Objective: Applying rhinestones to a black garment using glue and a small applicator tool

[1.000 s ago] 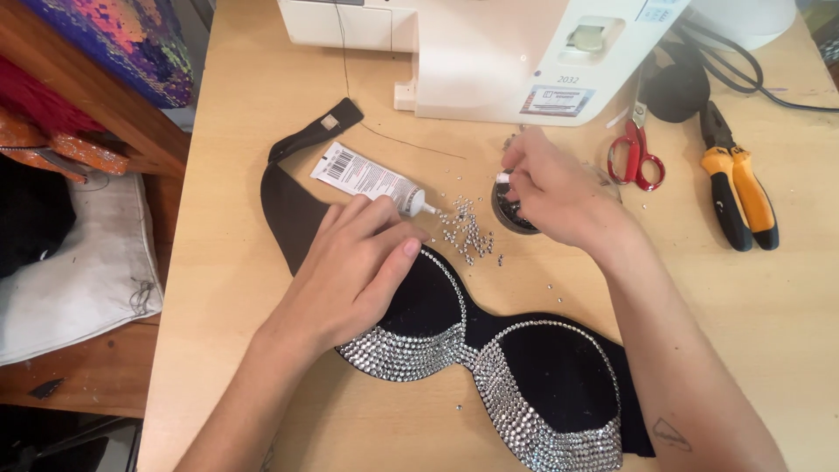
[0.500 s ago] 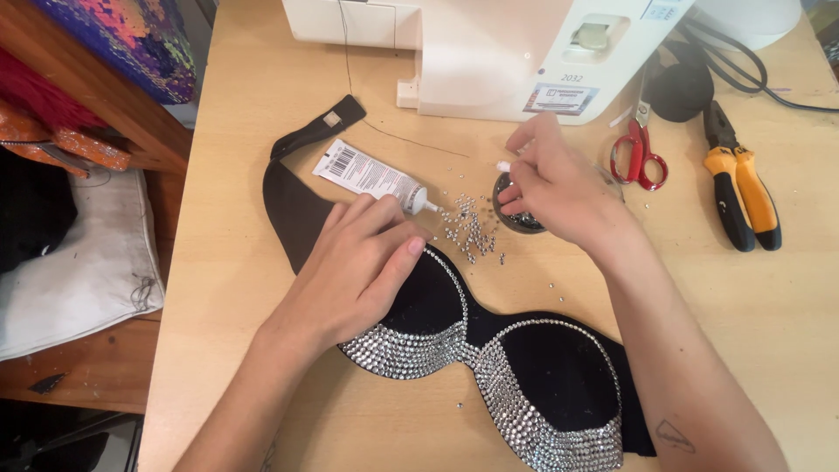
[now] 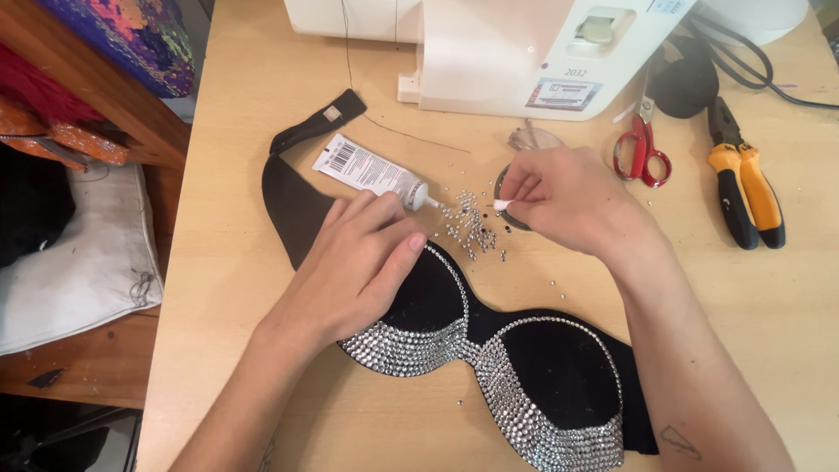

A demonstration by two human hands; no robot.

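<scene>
A black bra top [image 3: 559, 371] lies on the wooden table, its lower cups covered in silver rhinestones. My left hand [image 3: 363, 262] rests flat on its left cup, fingers together, holding the fabric down. My right hand [image 3: 568, 201] pinches a small white-tipped pick [image 3: 502, 204] over a little round dark dish [image 3: 511, 214]. A heap of loose rhinestones [image 3: 472, 227] lies between the hands. A white glue tube [image 3: 371, 170] lies just above my left hand, nozzle toward the stones.
A white sewing machine [image 3: 516, 52] stands at the back. Red-handled scissors [image 3: 642, 149], orange-handled pliers [image 3: 743, 188] and black cables [image 3: 743, 61] lie at the right. A wooden bench with cushions [image 3: 79, 253] stands beyond the table's left edge.
My right hand has dipped slightly toward the dish with the pick. My left hand stays pressed on the cup.
</scene>
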